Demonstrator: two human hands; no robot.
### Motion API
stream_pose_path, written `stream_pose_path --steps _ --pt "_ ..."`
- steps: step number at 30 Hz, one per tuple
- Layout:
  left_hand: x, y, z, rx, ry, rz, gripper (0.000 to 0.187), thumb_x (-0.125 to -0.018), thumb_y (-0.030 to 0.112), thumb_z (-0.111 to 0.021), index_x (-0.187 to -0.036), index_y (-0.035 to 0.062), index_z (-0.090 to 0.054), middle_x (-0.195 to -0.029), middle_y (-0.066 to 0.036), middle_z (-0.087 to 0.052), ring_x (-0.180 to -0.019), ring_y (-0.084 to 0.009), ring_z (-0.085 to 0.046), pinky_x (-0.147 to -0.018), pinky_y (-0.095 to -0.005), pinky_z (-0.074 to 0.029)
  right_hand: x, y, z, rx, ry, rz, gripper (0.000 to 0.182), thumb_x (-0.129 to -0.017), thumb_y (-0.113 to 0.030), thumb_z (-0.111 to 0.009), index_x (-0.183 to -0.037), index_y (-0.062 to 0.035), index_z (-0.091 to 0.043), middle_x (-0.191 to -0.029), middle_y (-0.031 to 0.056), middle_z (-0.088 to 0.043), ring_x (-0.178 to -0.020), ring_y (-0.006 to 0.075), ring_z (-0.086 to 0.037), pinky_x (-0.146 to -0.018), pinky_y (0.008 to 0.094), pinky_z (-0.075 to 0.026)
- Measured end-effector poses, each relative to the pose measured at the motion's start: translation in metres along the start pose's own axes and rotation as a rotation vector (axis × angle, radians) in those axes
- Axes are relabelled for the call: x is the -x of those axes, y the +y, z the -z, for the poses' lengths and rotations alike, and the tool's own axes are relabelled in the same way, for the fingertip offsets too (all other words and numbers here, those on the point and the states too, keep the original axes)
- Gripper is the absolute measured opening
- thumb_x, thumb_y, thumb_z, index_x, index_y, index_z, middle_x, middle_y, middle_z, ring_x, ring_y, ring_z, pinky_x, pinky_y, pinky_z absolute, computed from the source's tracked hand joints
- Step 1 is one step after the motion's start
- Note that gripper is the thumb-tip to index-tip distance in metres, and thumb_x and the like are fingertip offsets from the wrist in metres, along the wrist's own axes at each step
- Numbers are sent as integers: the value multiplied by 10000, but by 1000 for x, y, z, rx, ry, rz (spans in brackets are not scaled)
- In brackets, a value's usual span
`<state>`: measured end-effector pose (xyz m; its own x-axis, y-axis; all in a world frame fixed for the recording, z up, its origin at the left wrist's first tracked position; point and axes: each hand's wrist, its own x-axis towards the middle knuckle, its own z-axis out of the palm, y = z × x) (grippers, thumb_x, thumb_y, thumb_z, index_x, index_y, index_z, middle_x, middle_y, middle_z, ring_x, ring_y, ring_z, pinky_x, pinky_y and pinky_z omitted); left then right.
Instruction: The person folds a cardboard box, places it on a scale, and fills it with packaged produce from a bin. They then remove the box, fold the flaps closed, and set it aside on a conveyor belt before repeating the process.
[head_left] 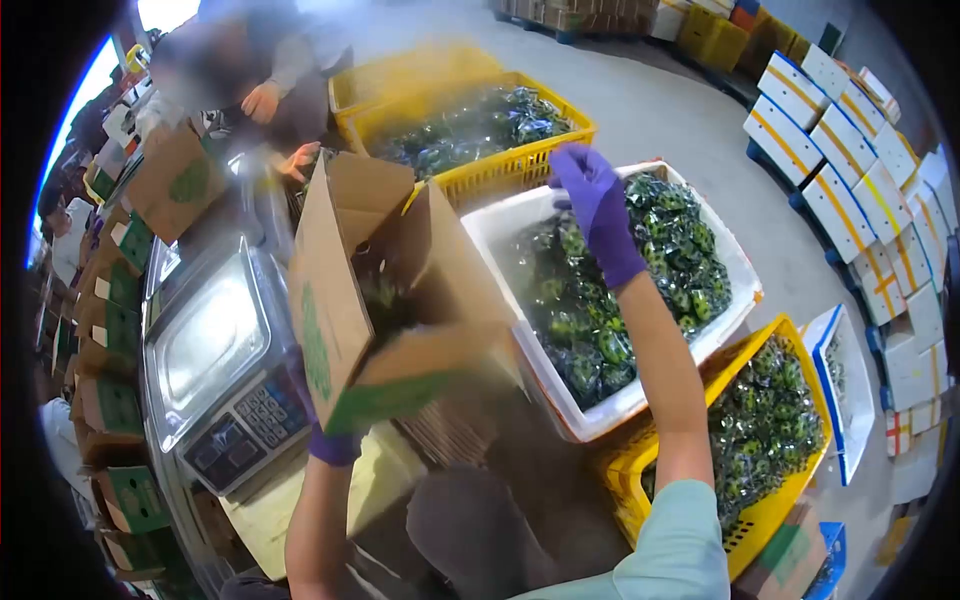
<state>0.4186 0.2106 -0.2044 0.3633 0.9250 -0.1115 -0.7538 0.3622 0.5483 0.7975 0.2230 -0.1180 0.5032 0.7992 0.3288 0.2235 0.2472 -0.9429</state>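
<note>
My left hand (332,445), in a purple glove, grips the near left side of an open cardboard box (330,300) with green print. Most of its fingers are hidden behind the box. The box tilts toward me with its flaps raised, and some dark green contents show dimly inside. My right hand (592,195), also gloved in purple, hovers over the far side of a white foam box (745,270) full of bagged greens (590,330). Its fingers point left, bent and a little apart, with nothing visible in them.
A weighing scale (215,340) with a metal pan stands left of the cardboard box. Yellow crates (520,165) (745,545) hold more bagged greens. Co-workers (240,70) work at the upper left near another carton (175,190). White foam boxes (840,150) are stacked at right.
</note>
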Motion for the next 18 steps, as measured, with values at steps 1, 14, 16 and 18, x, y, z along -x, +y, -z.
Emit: stream_pose_path --steps 1,14,16,18 --pt "1 0 15 -159 9 -144 712 -878 602 -499 -1367 87 -458 -1284 -109 -561 -1099 -280 -580 -931 -428 -488 -20 84 14 195 -43 -101 533 -846 -425 -677 -1141 9 -583 -1011 133 -651 -856 190 -624 -680 373 -541" --pt "-9 -7 66 -334 -185 -148 675 -899 584 -463 -1365 95 -450 -1251 -91 -556 -1090 -217 -530 -965 -422 -389 20 274 -35 349 -55 -877 1247 -568 -646 -807 -1412 61 -223 -1364 305 -451 -1253 410 -474 -1033 470 -399" --pt "-18 -18 95 -673 -15 -422 636 -911 535 -484 -1355 81 -449 -1273 -92 -548 -1114 -209 -529 -984 -395 -390 23 275 -33 323 -49 -891 1228 -562 -664 -801 -1387 72 -265 -1351 302 -467 -1241 405 -489 -1029 465 -405" --pt "-29 -15 136 -1114 328 -847 570 -920 476 -520 -1319 71 -475 -1271 -92 -553 -1114 -206 -540 -973 -351 -419 22 256 -51 517 35 -884 1212 -556 -681 -795 -1362 83 -307 -1337 299 -484 -1230 400 -503 -1024 460 -411"
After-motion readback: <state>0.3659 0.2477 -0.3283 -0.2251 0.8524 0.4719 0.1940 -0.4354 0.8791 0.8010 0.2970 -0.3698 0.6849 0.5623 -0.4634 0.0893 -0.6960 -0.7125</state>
